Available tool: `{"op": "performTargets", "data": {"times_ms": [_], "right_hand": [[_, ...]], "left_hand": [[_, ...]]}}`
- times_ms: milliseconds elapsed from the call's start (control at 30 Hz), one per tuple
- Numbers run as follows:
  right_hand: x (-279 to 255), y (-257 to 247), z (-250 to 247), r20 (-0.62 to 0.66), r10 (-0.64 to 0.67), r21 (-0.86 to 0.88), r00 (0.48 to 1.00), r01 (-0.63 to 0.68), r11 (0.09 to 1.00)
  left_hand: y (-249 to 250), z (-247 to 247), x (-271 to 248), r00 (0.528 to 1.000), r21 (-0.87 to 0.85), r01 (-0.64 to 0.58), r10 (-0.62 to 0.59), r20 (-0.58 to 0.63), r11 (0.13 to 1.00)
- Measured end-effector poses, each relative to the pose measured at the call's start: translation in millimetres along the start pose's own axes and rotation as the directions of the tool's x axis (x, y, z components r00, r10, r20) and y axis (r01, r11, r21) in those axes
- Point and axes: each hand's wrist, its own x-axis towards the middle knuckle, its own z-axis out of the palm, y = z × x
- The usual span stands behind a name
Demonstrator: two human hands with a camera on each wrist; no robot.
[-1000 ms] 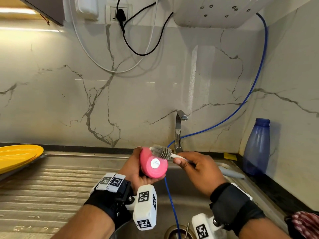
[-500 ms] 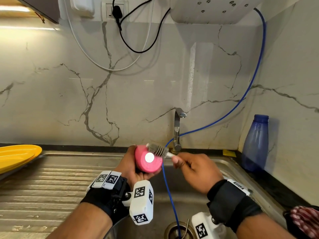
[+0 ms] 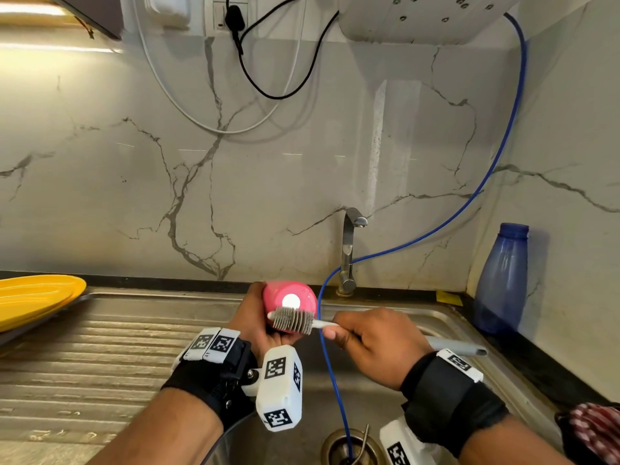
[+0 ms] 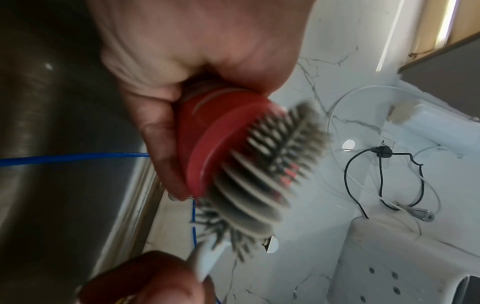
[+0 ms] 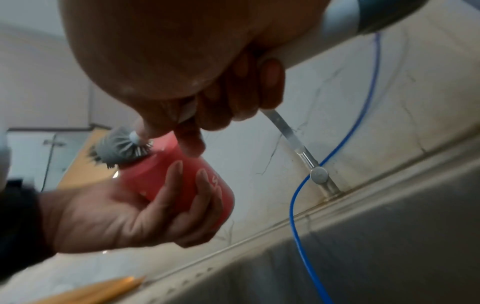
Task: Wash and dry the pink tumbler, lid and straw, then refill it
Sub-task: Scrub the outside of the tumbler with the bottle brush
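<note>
My left hand (image 3: 258, 323) grips the pink tumbler (image 3: 288, 298) over the sink, its flat bottom with a white round sticker turned toward me. My right hand (image 3: 372, 347) holds the white handle of a grey bottle brush (image 3: 291, 319), whose bristle head lies across the lower part of the tumbler's bottom. In the left wrist view the brush (image 4: 262, 176) presses on the tumbler's bottom (image 4: 207, 144). In the right wrist view left-hand fingers (image 5: 176, 197) wrap the tumbler (image 5: 182, 174) under the brush head (image 5: 119, 148). Lid and straw are not in view.
A steel tap (image 3: 349, 253) stands behind the sink basin (image 3: 446, 327), with a blue hose (image 3: 335, 391) running down to the drain (image 3: 349, 448). A blue bottle (image 3: 501, 280) stands at the right wall. Yellow plates (image 3: 33, 297) lie beside the ribbed drainboard (image 3: 100, 364). A checked cloth (image 3: 593, 431) is at bottom right.
The brush head has slid from the tumbler bottom's upper edge down across it to the lower edge. The tumbler stays in my left hand.
</note>
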Motion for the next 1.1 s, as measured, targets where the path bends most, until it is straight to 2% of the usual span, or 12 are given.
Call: {"op": "performTargets", "data": {"times_ms": [133, 267, 367, 500, 600, 700, 800, 933, 1033, 1100], "right_hand": [[3, 3, 3, -0.12, 0.095, 0.035, 0.988, -0.092, 0.995], [2, -1, 5, -0.034, -0.02, -0.047, 0.999, 0.019, 0.999], [4, 0, 3, -0.097, 0.03, -0.023, 0.995, -0.032, 0.999], [2, -3, 5, -0.014, -0.005, -0.039, 1.0, 0.004, 0.999], [4, 2, 5, -0.088, 0.053, 0.028, 0.995, -0.051, 0.998], [2, 3, 5, 0.014, 0.013, 0.026, 1.0, -0.014, 1.0], [3, 6, 4, -0.043, 0.074, 0.05, 0.996, -0.072, 0.996], [2, -1, 7, 0.046, 0.019, 0.039, 0.999, -0.021, 0.999], [5, 8, 7, -0.107, 0.124, 0.132, 0.986, -0.109, 0.985], [4, 13, 7, -0.107, 0.093, 0.169, 0.99, -0.074, 0.983]], "left_hand": [[2, 1, 0, 1.0, -0.002, -0.004, 0.004, -0.011, 1.0], [-1, -1, 2, 1.0, -0.004, 0.005, -0.005, 0.003, 1.0], [2, -3, 4, 1.0, -0.012, -0.009, 0.009, -0.006, 1.0], [1, -3, 4, 1.0, -0.024, -0.009, 0.009, 0.0, 1.0], [1, -4, 5, 1.0, -0.012, -0.024, 0.024, 0.002, 1.0], [1, -4, 6, 0.999, 0.012, -0.027, 0.028, -0.019, 1.0], [0, -6, 8, 1.0, 0.006, -0.028, 0.028, -0.009, 1.0], [-2, -6, 10, 1.0, 0.031, -0.03, 0.03, -0.003, 0.999], [-2, -7, 12, 0.999, 0.061, -0.032, 0.031, 0.017, 0.998], [-4, -7, 13, 0.999, 0.082, -0.035, 0.032, 0.033, 0.996]]}}
